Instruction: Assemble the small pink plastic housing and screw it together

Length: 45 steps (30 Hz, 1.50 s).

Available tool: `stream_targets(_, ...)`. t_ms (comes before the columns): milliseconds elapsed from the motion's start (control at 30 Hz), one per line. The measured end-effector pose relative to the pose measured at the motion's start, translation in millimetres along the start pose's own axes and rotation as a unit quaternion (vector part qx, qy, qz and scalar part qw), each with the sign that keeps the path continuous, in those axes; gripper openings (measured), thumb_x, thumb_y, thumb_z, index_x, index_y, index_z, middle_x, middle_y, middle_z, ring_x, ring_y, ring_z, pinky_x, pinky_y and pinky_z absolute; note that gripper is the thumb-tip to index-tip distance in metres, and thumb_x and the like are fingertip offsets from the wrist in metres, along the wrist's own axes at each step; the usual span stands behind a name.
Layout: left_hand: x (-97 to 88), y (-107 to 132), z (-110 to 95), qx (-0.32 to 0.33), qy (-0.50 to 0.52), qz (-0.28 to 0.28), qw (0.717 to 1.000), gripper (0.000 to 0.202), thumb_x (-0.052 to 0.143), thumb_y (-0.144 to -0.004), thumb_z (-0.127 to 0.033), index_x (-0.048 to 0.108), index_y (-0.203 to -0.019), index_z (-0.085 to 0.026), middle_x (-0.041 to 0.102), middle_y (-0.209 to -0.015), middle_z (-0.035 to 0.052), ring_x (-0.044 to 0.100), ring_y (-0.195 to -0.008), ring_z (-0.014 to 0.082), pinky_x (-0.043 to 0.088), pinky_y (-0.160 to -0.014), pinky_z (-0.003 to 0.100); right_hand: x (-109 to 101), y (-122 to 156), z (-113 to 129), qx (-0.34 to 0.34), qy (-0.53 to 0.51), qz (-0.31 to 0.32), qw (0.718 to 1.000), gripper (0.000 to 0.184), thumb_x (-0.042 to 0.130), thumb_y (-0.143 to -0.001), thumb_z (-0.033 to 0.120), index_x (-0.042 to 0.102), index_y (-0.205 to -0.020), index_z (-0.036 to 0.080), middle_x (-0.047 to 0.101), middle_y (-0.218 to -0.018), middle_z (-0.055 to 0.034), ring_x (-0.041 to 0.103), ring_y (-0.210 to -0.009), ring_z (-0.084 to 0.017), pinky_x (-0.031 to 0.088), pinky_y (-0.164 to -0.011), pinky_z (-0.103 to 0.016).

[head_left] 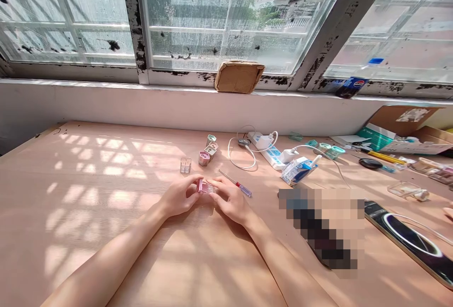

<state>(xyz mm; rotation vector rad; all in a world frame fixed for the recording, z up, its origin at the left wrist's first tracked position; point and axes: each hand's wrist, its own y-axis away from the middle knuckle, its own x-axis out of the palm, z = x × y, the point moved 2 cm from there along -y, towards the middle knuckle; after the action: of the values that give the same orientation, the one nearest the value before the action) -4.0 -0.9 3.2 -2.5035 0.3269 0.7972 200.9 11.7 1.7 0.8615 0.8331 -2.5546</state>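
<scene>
**Left hand** [179,197]: is pinching a small pink-and-clear plastic part [204,186] from the left, with the grip closed on it.

**Right hand** [230,199]: is grasping the same part from the right, with its fingers curling over the clear end. Neither hand is releasing it.

**Held part:** is sitting between both hands, just above the wooden table [71,193], with its pink end facing left.

**Nearby items:** a small screwdriver with a red-and-blue handle [243,189] is lying just beside the right hand, and a clear plastic cube [185,166] is standing ahead of the left hand. Small pink and green capped pieces [208,151] are clustering beyond the hands, near a white power strip [264,149].

**Risk:** the held part could slip and drop if a sweaty or shifting pinch loosens on its smooth plastic. The screwdriver could roll if a wrist knocks it, and the small capped pieces could topple if bumped.

**Hidden:** the fingers are covering much of the held part, so its shape and any joint or opening are hard to make out. A pixelated patch [320,226] is obscuring whatever lies right of the right hand. Fingertips at the right edge [448,212] are cut off, so their owner cannot be told.
</scene>
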Motion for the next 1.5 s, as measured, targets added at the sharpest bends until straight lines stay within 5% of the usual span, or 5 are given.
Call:
stream_targets(1200,0.0,0.5,-0.4,-0.042,0.044,0.036,0.997,0.035,0.068,-0.086,-0.027,0.064,-0.12,-0.026,0.074,-0.112,0.0014,0.072,-0.097,0.0206,0.057,-0.086,0.03,4.6,1.3,-1.9,-0.001,-0.029,0.014,0.999,0.029,0.061,-0.093,0.028,0.072,-0.119,0.027,0.075,-0.117,-0.0057,0.071,-0.106,-0.026,0.058,-0.091,-0.04)
stream_targets(1500,5.9,2.2,-0.5,-0.045,0.053,-0.055,0.996,0.035,0.069,-0.081,-0.021,0.06,-0.114,-0.023,0.075,-0.104,0.002,0.072,-0.098,0.0211,0.057,-0.085,0.031,10.2,2.8,-4.1,0.014,0.003,-0.038,0.999,0.056,0.065,-0.089,0.03,0.053,-0.143,0.025,0.062,-0.139,-0.0097,0.059,-0.128,-0.029,0.052,-0.106,-0.047)
